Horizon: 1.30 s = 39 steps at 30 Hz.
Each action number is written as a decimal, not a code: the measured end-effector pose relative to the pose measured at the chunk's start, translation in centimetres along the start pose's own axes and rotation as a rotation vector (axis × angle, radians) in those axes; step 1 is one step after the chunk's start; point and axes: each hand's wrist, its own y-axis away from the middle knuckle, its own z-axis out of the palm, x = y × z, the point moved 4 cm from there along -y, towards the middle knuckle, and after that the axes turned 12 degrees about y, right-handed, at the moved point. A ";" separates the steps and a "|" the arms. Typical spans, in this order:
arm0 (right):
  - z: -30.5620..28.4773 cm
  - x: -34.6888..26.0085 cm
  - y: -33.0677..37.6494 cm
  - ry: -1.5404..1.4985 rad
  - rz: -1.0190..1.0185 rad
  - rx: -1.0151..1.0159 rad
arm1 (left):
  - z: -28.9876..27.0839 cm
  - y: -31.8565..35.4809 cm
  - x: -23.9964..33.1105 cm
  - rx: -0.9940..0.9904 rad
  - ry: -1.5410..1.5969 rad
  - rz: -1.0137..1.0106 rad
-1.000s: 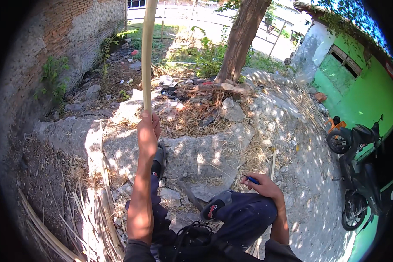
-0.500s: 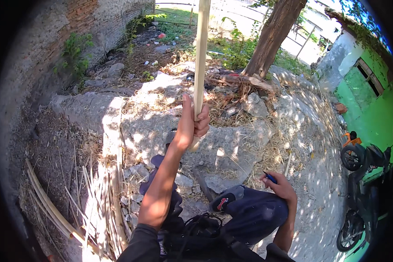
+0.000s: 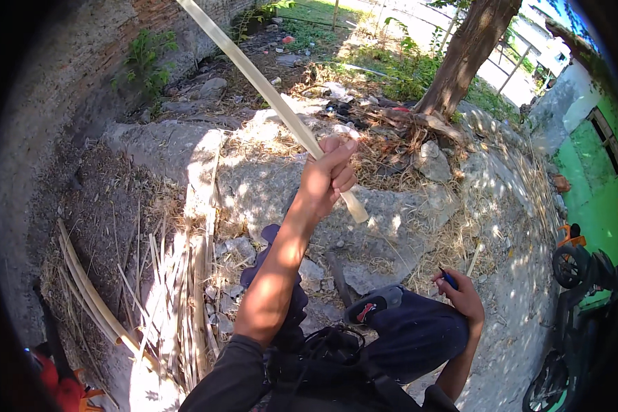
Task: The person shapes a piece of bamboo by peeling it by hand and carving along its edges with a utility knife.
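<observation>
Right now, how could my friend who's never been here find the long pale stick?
Start at the tree trunk, then look down and left to the person's left hand. The long pale stick passes through that fist and slants up to the picture's top edge. Unlike the strips lying piled at lower left, it's the one held in a hand.

From here I see the pale pole (image 3: 254, 79), nearly upright a second ago, now slanting between ten and eleven o'clock, its lower end toward five; the left hand (image 3: 329, 172) has turned with it. Something red-and-black (image 3: 51, 374) has appeared at eight.
</observation>
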 end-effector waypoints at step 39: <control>-0.2 0.2 0.1 -0.056 0.045 -0.022 | -3.8 -0.7 -0.3 0.348 -0.920 0.167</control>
